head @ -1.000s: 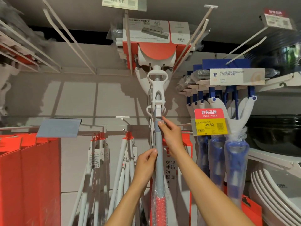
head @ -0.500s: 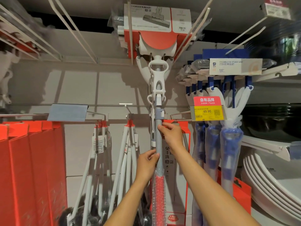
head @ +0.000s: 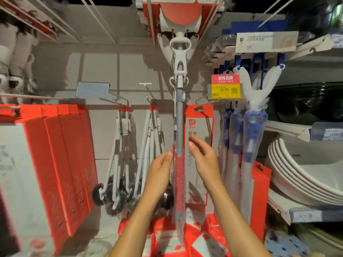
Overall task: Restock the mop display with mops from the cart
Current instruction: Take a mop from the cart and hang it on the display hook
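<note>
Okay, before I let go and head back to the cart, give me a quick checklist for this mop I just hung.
1. Mop head on the top hook: cannot tell, cropped.
2. Handle hanging straight: ok.
3. Right hand off the handle: ok, open beside it.
4. Left hand off: not ok, fingertips at the wrapped grip.
5. Clear of the blue mops: ok.
6. Price tag readable: ok.

I'm looking at a shop aisle, housewares section. At two o'clock a yellow and red price tag (head: 225,86) reading 49.90 hangs from a peg hook. Blue sponge mops (head: 254,115) hang bagged in a row beside it. At nine o'clock identical red boxes (head: 61,154) line up, and stacked white basins (head: 304,175) fill shelving at three o'clock.
</note>
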